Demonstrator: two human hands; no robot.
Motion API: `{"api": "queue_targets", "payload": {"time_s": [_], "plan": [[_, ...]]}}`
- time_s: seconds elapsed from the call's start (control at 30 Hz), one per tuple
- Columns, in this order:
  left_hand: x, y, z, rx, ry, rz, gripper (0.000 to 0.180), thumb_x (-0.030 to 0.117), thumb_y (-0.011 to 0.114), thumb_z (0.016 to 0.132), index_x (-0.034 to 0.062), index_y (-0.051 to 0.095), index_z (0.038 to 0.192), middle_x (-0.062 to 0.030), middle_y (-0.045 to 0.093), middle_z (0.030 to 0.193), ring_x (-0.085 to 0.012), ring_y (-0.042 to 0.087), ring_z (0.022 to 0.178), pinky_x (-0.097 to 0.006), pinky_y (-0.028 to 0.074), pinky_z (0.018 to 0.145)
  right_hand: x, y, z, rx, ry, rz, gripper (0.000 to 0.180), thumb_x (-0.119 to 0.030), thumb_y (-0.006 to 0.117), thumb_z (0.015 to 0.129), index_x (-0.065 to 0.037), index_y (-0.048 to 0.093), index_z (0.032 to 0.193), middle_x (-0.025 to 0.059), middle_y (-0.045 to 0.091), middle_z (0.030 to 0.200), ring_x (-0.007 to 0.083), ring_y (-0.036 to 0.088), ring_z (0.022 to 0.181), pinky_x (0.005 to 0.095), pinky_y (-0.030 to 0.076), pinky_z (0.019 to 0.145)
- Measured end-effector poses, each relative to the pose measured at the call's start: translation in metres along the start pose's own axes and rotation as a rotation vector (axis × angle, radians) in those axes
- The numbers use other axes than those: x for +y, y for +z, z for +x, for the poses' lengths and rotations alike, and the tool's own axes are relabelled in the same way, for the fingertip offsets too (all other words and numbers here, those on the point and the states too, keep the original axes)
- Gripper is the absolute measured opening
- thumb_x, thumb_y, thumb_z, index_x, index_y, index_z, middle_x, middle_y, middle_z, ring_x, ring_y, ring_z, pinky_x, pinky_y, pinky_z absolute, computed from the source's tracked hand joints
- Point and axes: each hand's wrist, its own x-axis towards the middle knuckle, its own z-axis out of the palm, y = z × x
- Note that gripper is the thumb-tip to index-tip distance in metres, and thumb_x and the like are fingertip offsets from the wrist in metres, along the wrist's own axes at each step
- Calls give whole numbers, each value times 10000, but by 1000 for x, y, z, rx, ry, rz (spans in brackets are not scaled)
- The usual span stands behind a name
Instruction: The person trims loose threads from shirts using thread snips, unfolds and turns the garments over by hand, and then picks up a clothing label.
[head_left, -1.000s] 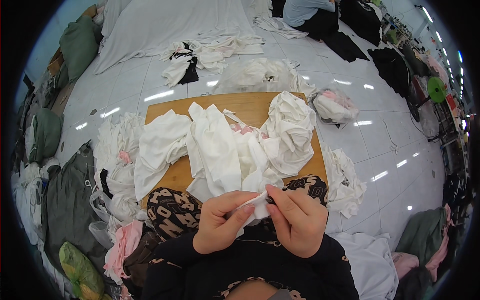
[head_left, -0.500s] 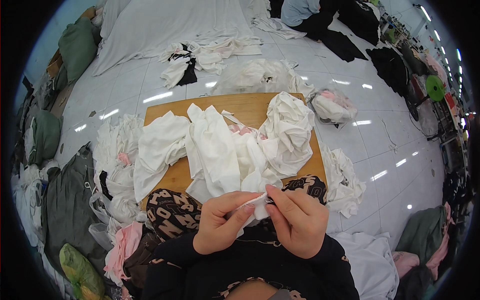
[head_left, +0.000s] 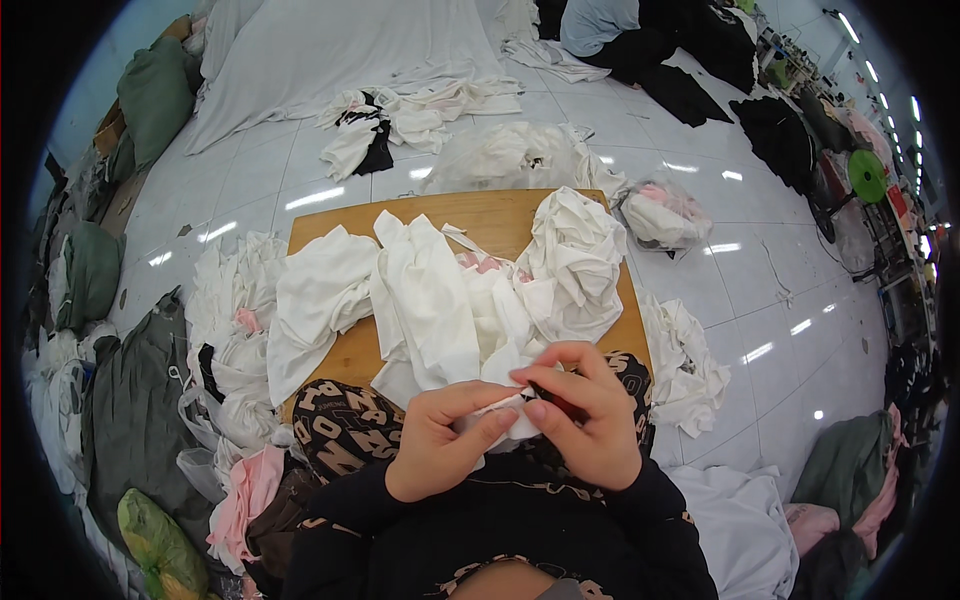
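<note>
Close to my body, above my lap, my left hand (head_left: 447, 436) pinches the edge of a white cloth piece (head_left: 510, 412) between thumb and fingers. Against that same edge, my right hand (head_left: 588, 412) is closed around a small dark tool (head_left: 533, 391), mostly hidden in the palm; its kind I cannot make out. A wooden board (head_left: 335, 212) lies beyond my knees. On it are a long folded white garment (head_left: 428, 300), a white cloth (head_left: 318, 290) on the left and a crumpled white heap (head_left: 575, 265) on the right.
White cloth piles (head_left: 235, 300) flank the board on the left, with another white heap (head_left: 687, 365) at right. Plastic-wrapped bundles (head_left: 665, 214) lie on the tiled floor beyond. A person (head_left: 600, 25) in light blue sits at the far right. A green sack (head_left: 155, 100) stands far left.
My right hand has shifted slightly left and up, its index finger now raised over the cloth edge. The left hand keeps its pinch in nearly the same place.
</note>
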Motion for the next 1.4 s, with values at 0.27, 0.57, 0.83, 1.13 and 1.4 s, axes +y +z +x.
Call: {"api": "queue_targets", "payload": {"time_s": [0.27, 0.57, 0.83, 1.13, 1.4], "plan": [[-3, -12, -4, -42, -79, -52, 197, 61, 609, 852, -37, 634, 1020, -49, 660, 865, -40, 539, 740, -184, 428, 640, 21, -53, 1, -46, -233, 1272, 364, -342, 448, 934, -55, 536, 1141, 197, 417, 1294, 58, 429, 454, 221, 342, 393], [-2, -12, -3, -6, -145, -72, 204, 100, 575, 885, -42, 636, 1017, -26, 650, 832, -36, 530, 723, -180, 422, 641, -2, -28, 16, -147, 56, 150, 468, -72, 729, 708, -62, 590, 1154, 61, 530, 1121, 41, 483, 578, 180, 376, 511], [2, -16, -1, 1, -216, -152, 211, 98, 569, 889, -43, 621, 1038, -11, 638, 851, -27, 516, 743, -169, 414, 655, 12, -21, 28, -335, 108, 498, 110, -104, 554, 881, -5, 548, 834, 113, 604, 867, 105, 540, 584, 215, 412, 527], [3, -30, -8, 0, -269, 0, 200, 111, 569, 887, -49, 624, 994, -16, 644, 833, -42, 543, 755, -185, 434, 671, 20, -17, 43, -488, -477, -559, 225, -33, 632, 605, -72, 537, 805, 78, 528, 770, 276, 573, 690, 356, 465, 568], [4, -41, -12, 71, -236, -150, 209, 108, 568, 887, -44, 621, 1020, -32, 647, 860, -53, 556, 776, -195, 445, 690, 1, -29, 50, -302, -181, -169, 427, -54, 684, 757, -79, 568, 1167, 59, 543, 790, 128, 473, 592, 238, 391, 525]]}}
